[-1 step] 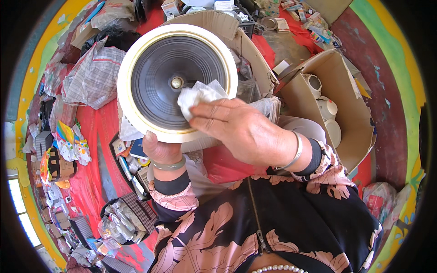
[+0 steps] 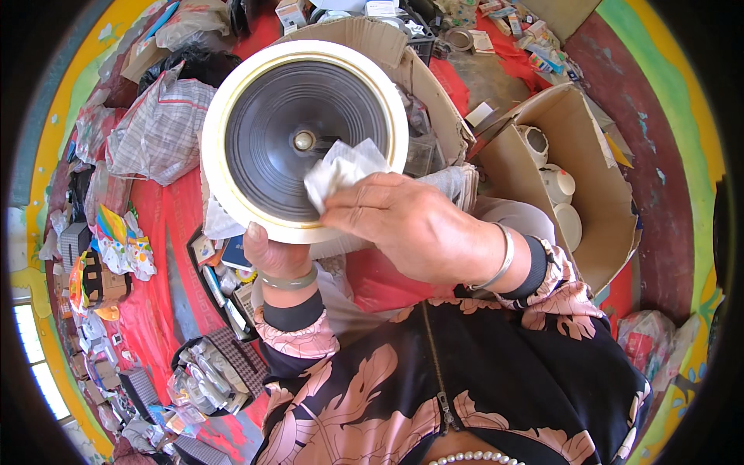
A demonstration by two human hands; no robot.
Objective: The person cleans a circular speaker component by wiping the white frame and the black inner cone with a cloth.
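A large round speaker (image 2: pixel 267 147) with a white rim and a dark ribbed cone faces up in front of me. At its lower edge my left hand (image 2: pixel 277 254) grips the rim, thumb showing and the other fingers hidden beneath. Pinched in my right hand (image 2: pixel 411 221) is a crumpled white tissue (image 2: pixel 345 169). The tissue lies against the lower right part of the cone, beside the small pale dome at its middle. Part of my right hand passes over the white rim.
An open cardboard box (image 2: pixel 597 194) at the right holds several white round fittings (image 2: pixel 558 184). Another cardboard box (image 2: pixel 442 101) stands behind the speaker. Left are a plaid bag (image 2: pixel 159 128), a basket of packaged items (image 2: pixel 205 376) and red sheeting (image 2: pixel 174 256) on the floor.
The speaker has shifted very slightly to the right. My right hand and the tissue have moved a little on the cone, and the tissue's folds look different.
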